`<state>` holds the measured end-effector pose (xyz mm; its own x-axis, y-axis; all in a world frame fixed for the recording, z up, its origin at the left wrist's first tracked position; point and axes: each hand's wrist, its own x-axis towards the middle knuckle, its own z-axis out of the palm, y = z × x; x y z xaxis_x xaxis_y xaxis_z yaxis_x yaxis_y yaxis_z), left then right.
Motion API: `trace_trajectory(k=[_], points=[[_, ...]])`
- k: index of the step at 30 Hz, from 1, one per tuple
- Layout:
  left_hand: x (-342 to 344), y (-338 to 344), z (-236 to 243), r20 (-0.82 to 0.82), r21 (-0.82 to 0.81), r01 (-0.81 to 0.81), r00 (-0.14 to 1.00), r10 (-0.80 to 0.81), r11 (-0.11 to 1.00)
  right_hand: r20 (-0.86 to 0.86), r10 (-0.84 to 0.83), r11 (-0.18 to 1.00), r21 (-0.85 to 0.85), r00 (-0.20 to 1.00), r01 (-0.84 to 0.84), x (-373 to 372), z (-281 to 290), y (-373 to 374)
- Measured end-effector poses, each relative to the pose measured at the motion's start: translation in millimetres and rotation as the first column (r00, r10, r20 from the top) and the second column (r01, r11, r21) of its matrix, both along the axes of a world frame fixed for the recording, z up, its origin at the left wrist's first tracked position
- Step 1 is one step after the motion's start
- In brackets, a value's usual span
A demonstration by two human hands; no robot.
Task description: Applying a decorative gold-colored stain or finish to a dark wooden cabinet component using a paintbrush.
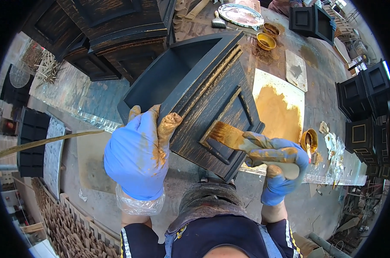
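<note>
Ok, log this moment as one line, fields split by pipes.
Left hand: gloved, gripping black cabinet by edge | Right hand: gloved, holding brush at framed panel | Beyond cabinet: stained board

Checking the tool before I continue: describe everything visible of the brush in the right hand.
The brush is broad and flat, its bristles coated amber-brown. Its pale, round-ended handle is gripped by the gloved right hand, which partly hides it. It slants, bristles toward the left, their tips seemingly against raised moulding on the black furniture piece.
</note>
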<state>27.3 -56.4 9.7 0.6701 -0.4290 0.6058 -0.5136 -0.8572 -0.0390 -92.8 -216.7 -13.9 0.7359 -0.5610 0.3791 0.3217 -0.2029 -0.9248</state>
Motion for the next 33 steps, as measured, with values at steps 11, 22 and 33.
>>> trace_trajectory(k=[11, 22, 33], points=[[0.0, -3.4, 2.6, -0.003, 0.024, -0.029, 1.0, 0.03, 0.999, 0.002, -0.084, 0.996, 0.017, 0.996, 0.084, 2.2, -3.3, -8.1], [-1.2, -3.7, 2.5, 0.027, -0.033, 0.018, 0.999, -0.017, 0.999, 0.156, -0.218, 0.975, -0.002, 0.963, 0.221, 15.5, -5.6, -17.3], [1.0, -2.6, 1.1, 0.025, -0.099, 0.051, 0.998, -0.049, 0.994, 0.102, -0.197, 0.972, -0.108, 0.975, 0.207, 25.9, -1.0, -22.6]])
